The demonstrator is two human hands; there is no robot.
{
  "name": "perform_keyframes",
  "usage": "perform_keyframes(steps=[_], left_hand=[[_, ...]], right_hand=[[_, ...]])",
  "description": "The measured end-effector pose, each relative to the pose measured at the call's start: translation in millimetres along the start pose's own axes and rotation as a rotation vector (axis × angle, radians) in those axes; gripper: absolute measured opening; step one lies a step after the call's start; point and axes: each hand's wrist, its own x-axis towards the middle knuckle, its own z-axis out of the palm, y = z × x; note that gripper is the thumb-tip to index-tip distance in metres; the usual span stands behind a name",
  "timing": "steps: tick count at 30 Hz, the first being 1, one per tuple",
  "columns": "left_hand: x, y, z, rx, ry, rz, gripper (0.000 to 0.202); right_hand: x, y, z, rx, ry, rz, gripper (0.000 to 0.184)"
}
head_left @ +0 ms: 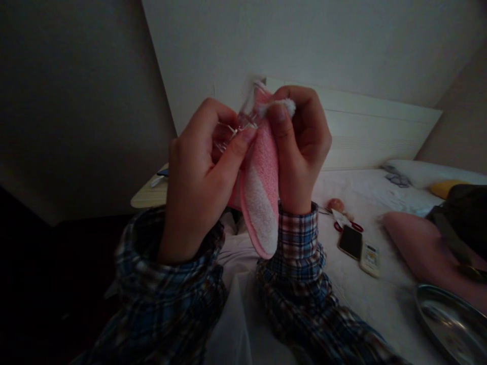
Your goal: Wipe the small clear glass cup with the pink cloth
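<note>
Both my hands are raised close in front of me over a bed. My left hand (198, 177) is closed, thumb and fingers pinching a clear plastic wrapper (243, 117) at the top of a pink and white fuzzy sock (262, 203). My right hand (300, 147) is closed round the sock's upper end, thumb pressed on its pink cuff, with a bit of white fluff showing above the fingers. The sock hangs down between my wrists. Plaid sleeves cover both forearms.
On the white bed lie a dark phone (350, 242), a white remote (370, 259), red-handled scissors (344, 221) and a pink pillow (418, 243). A metal tray (449, 319) sits at the lower right. A wooden bedside table (150, 195) stands left; the headboard (373, 132) is behind.
</note>
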Motion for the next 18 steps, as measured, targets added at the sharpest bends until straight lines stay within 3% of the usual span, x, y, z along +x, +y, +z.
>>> perform_keyframes(steps=[4,8,12,18], left_hand=[[-1.6,-1.0,3.3,0.067,-0.063,0.043,0.007],[-2.7,0.2,4.2,-0.178,-0.186,-0.138,0.012],[-1.5,2.0,3.0,-0.351,-0.281,-0.271,0.020],[-0.2,-1.2,3.3,-0.363,-0.273,-0.266,0.023]], right_hand=[[0.5,-2.2,1.6,0.026,0.022,-0.023,0.006],[1.0,-3.7,3.8,0.089,0.070,-0.050,0.005],[0.3,-3.2,3.5,0.057,0.035,-0.029,0.007],[-0.3,0.2,1.7,0.082,0.023,0.001,0.008]])
